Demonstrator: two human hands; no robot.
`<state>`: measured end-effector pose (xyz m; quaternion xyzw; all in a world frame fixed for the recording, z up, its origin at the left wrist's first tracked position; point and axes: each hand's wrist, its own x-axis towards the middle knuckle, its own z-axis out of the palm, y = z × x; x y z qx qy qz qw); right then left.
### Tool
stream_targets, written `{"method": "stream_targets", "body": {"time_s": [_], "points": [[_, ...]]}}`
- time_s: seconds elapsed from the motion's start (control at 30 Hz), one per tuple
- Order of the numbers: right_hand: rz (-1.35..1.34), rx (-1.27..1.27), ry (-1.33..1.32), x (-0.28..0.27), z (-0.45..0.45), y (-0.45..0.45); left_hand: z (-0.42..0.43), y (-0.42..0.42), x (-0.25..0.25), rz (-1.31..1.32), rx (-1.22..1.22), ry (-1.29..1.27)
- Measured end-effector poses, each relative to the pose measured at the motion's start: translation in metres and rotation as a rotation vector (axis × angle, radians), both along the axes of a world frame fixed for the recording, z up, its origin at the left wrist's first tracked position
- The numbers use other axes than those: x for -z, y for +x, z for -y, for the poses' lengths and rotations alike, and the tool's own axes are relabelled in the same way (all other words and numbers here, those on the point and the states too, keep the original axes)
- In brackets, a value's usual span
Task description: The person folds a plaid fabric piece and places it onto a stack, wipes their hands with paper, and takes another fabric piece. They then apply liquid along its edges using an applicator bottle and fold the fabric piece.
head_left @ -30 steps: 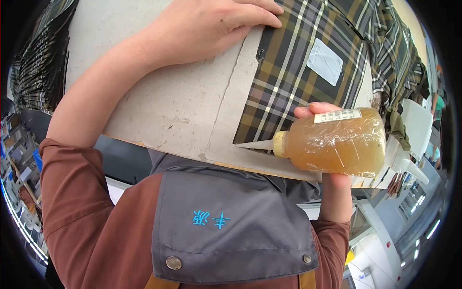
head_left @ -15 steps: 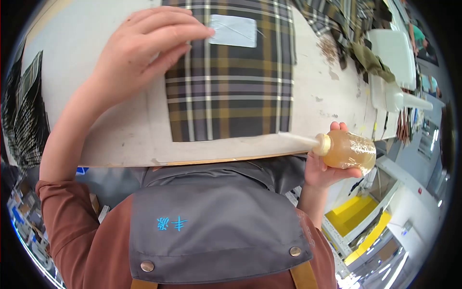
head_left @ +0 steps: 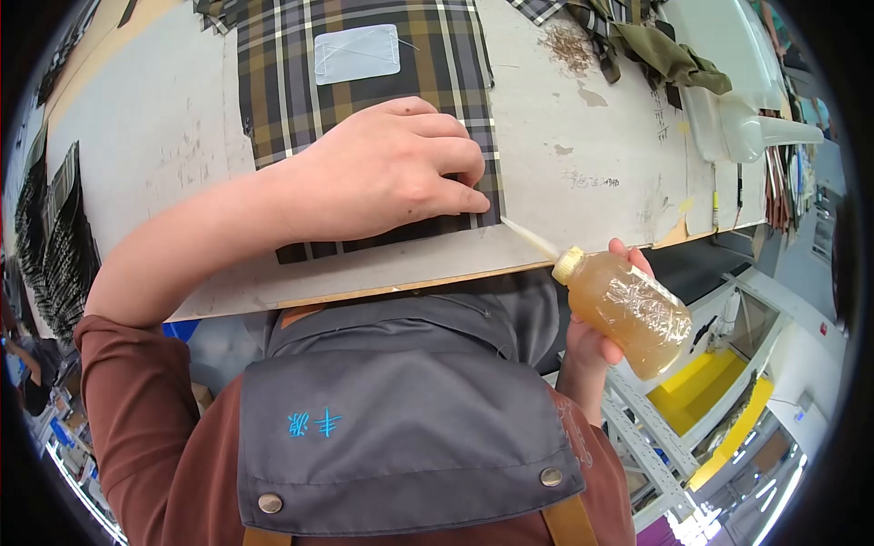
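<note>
A plaid fabric piece [head_left: 364, 100] lies on the worktable with a pale rectangular patch [head_left: 357, 55] on it, loose threads across the patch. My left hand [head_left: 401, 168] rests on the fabric near its lower right corner, fingers bent and a little apart, nothing visible in them. In my right hand [head_left: 592, 341] is a glue bottle [head_left: 628, 309] of amber liquid, tilted, its pale nozzle touching or nearly touching the fabric's lower right corner. My right fingers wrap round the bottle and are partly hidden behind it.
The worktable's bare surface [head_left: 583, 182] shows stains and writing. Plaid and olive scraps [head_left: 665, 55] lie at the back right beside a translucent plastic container [head_left: 728, 118]. Pleated dark fabric [head_left: 59, 246] hangs at the left. A yellow bin [head_left: 696, 391] stands below right.
The fabric has shifted left in view. My left hand has moved from beside the patch to the fabric's lower right part. The bottle is now tilted with its nozzle at the corner.
</note>
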<state>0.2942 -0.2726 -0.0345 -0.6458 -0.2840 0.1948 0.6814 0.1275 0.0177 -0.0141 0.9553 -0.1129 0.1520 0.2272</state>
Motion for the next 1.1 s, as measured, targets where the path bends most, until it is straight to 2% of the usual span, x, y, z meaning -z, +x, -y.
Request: {"method": "stream_targets", "body": {"time_s": [0.3, 0.67, 0.9, 0.97, 1.1], "points": [[-0.078, -0.09, -0.009, 0.001, -0.002, -0.007, 0.003, 0.0, 0.0, -0.031, -0.013, -0.014], [-0.022, -0.212, 0.035, 0.008, -0.006, -0.014, 0.003, -0.011, 0.001, 0.013, -0.054, 0.004], [-0.049, -0.254, 0.007, 0.004, -0.016, -0.025, -0.004, -0.062, -0.011, 0.058, -0.354, -0.014], [-0.047, -0.185, -0.083, -0.006, -0.024, -0.037, -0.003, -0.085, -0.013, 0.003, -0.467, 0.009], [-0.068, -0.233, -0.147, -0.025, -0.041, -0.054, 0.011, -0.135, -0.014, -0.038, -0.602, 0.025]]}}
